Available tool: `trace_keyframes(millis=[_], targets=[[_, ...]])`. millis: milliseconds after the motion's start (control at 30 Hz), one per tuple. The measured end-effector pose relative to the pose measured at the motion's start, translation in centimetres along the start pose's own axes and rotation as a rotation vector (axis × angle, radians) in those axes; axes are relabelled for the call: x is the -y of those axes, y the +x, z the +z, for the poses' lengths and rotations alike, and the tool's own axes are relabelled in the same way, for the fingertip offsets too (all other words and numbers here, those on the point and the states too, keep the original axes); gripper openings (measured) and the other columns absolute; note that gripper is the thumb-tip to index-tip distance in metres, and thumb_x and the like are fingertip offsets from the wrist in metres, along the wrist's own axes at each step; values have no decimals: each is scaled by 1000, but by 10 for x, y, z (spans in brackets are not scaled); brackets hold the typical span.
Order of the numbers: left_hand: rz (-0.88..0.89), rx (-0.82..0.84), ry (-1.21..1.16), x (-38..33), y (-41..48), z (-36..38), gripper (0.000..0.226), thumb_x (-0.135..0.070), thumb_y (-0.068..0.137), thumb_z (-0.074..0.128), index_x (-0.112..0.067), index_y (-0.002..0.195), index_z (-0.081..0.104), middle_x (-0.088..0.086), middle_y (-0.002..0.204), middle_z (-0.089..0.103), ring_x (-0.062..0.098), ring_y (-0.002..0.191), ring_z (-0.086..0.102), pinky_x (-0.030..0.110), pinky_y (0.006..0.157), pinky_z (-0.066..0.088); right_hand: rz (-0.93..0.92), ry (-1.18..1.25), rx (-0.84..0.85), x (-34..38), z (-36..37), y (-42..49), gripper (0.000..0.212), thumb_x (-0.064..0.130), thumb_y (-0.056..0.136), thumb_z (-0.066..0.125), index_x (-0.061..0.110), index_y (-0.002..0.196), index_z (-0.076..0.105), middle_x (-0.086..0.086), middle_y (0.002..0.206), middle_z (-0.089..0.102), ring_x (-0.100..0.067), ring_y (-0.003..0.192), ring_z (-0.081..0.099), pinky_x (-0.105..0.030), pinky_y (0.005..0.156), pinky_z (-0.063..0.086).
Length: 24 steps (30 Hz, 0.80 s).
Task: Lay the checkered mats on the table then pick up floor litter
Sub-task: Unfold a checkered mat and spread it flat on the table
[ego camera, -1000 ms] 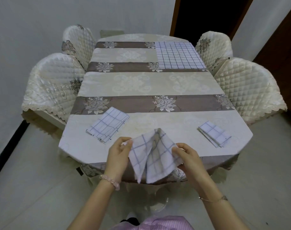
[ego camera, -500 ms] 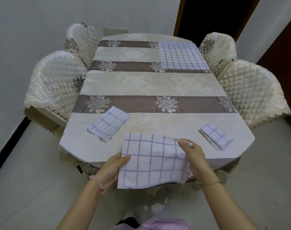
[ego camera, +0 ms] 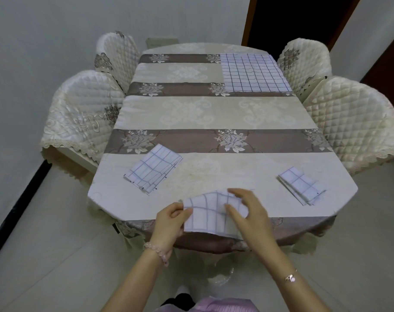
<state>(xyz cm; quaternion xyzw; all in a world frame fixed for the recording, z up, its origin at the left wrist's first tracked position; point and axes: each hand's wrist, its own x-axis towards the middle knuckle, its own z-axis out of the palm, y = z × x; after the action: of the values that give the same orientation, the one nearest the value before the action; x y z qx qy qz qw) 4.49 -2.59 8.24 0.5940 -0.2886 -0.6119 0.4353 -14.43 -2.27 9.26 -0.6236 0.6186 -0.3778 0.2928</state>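
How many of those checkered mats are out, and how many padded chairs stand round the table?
Spread mat: 1
Folded mats lying on the table: 2
Held mat, gripped by left hand and right hand: 1
Quilted chairs: 4
Total: 8 (4 mats, 4 chairs)

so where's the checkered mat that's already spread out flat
In the head view, the unfolded blue-and-white checkered cloth mat lies at the far right corner of the cloth-covered table, beside the far right cream quilted chair.
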Motion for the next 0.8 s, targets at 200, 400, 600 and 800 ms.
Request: trace_keyframes(millis=[200,400,600,800], targets=[[57,23,-30,-14,1,20,33,-8,83,68,-15,58,46,-6,46,51,7,45,49,17,42,38,-28,208,203,21,24,-16,37,34,78,70,40,113,59,26,113,59,4,111,55,-7,92,41],[63,149,-60,-27,-1,28,10,-10,89,60,-8,89,70,10,88,74,22,84,72,29,65,58,34,248,130,24,20,-8,43,26,75,74,47,108,56,25,113,61,6,107,57,-8,89,45],[108,317,-81,-45,2,32,27,4,86,58,-13,102,71,6,102,75,19,97,70,23,73,58,98,328,8,29,9,10,21,27,78,74,41,90,63,23,94,69,2,91,66,-12,78,52],[173,258,-83,-62,11,40,16,4,78,68,-5,91,71,9,93,74,15,84,72,21,66,57,71,423,29,38,-1,29,6,22,83,71,26,86,66,11,88,72,-3,87,69,-16,77,54]])
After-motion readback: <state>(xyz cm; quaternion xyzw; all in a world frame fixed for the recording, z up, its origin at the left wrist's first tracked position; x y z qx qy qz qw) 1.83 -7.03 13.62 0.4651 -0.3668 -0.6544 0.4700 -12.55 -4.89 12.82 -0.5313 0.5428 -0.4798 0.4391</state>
